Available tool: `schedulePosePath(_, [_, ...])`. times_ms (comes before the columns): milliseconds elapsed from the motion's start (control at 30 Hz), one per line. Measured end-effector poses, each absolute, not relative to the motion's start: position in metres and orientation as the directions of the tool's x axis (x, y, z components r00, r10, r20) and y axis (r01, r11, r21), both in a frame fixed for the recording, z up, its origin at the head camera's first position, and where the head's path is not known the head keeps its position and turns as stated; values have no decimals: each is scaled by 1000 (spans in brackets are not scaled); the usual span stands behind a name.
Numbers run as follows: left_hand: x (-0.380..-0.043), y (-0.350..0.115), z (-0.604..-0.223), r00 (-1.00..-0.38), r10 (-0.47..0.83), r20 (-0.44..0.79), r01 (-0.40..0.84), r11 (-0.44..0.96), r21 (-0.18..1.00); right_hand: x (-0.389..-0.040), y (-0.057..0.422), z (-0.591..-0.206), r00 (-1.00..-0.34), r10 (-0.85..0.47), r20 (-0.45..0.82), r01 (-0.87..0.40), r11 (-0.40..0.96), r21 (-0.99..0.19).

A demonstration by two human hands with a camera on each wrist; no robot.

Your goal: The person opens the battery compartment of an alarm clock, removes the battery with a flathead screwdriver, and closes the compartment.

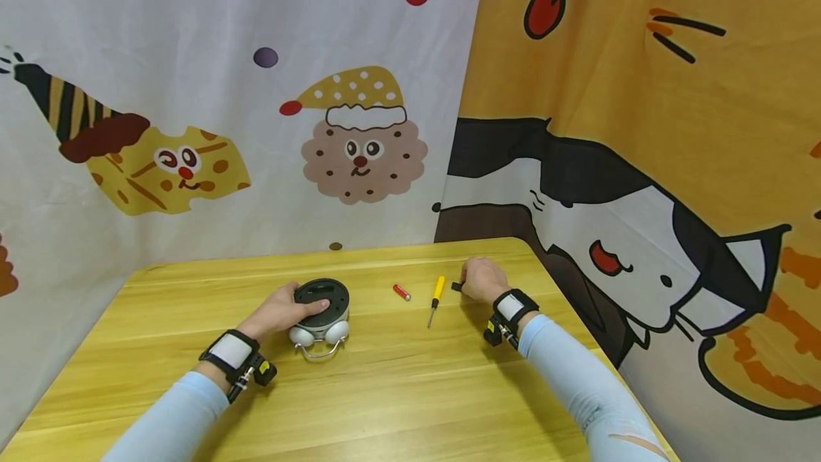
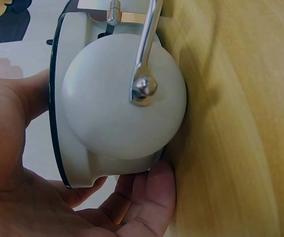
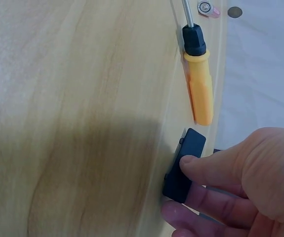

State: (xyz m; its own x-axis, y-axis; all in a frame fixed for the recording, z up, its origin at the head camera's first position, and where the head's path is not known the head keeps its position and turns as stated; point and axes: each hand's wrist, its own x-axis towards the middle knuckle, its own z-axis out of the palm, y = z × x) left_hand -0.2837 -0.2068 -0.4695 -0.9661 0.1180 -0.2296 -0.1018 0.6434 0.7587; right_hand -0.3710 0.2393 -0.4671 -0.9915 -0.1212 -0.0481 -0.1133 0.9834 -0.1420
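Our right hand (image 3: 253, 175) pinches a black tabbed cover (image 3: 175, 180) near the yellow-handled screwdriver (image 3: 201, 89); what is probably a battery (image 3: 206, 8) lies near its shaft (image 3: 187, 14).

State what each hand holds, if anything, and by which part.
Left hand: round white twin-bell clock, gripped by its body, thumb on the black back. Right hand: flat black rectangular piece, pinched, thumb on its broad face.

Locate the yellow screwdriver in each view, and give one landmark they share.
Head: the screwdriver lies just right of centre, between the red battery and the right hand.
Left wrist: not in it.
Right wrist: upper right, above the black cover; the top edge cuts off its tip.
Shared landmark: the wooden table, in all three.
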Motion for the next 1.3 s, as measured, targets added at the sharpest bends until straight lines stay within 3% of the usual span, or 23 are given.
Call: schedulePosePath(1300, [-285, -207, -468, -962, 117, -246, -110, 658, 745, -367, 230, -449, -992, -120, 24, -123, 971, -205])
